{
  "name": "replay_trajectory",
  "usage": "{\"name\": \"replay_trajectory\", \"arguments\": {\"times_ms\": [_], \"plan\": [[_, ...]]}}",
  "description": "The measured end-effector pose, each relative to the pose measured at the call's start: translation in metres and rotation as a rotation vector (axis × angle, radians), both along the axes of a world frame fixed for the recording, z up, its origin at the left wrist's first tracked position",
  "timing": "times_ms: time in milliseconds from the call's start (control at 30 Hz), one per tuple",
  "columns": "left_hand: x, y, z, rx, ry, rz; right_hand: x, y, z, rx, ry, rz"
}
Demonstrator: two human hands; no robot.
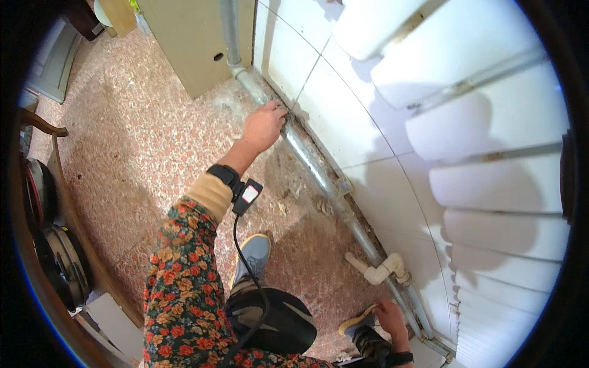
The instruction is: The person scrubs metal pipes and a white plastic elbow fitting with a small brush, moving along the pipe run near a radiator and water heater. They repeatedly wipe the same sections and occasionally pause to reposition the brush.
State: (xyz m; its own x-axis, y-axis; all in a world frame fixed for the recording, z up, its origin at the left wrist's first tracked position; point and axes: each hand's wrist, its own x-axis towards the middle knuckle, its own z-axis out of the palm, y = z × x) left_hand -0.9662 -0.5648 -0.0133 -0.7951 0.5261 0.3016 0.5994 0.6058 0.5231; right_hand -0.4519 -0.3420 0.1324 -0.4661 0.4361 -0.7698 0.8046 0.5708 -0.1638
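Observation:
My left hand (264, 123) reaches far forward, its fingers bent over a grey metal pipe (308, 158) at the foot of the tiled wall. Something small and dark shows by the fingertips, too small to name. My right hand (391, 317) is low at the lower right, beside a shoe (356, 323) and close to the pipe's near end. What its fingers do is unclear. Between the hands, a whitish pipe fitting (384, 270) sits across the pipe. A strapped-on black device (247, 195) with a cable is at my left wrist.
A white finned radiator (487, 184) hangs on the white tiled wall (340, 110). A beige panel (198, 41) stands beside an upright pipe (228, 27). At left, round pan-like things (64, 267) stand by a wooden edge. Dirt lies along the speckled floor (119, 152) by the wall.

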Motion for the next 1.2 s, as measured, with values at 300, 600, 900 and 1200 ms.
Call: {"name": "replay_trajectory", "arguments": {"times_ms": [300, 600, 900, 1200], "plan": [[-0.009, -0.009, 0.024, 0.088, -0.008, 0.247, 0.02, 0.019, -0.031, -0.019, 0.048, 0.055], [-0.044, -0.007, -0.017, 0.188, -0.048, 0.4, 0.026, 0.024, -0.029, -0.011, 0.013, -0.035], [-0.084, -0.016, -0.02, 0.013, 0.044, 0.51, 0.009, 0.007, 0.002, 0.056, 0.02, -0.076], [-0.085, -0.014, 0.002, -0.063, 0.024, 0.335, -0.008, 0.012, -0.01, -0.019, -0.033, -0.016]]}}
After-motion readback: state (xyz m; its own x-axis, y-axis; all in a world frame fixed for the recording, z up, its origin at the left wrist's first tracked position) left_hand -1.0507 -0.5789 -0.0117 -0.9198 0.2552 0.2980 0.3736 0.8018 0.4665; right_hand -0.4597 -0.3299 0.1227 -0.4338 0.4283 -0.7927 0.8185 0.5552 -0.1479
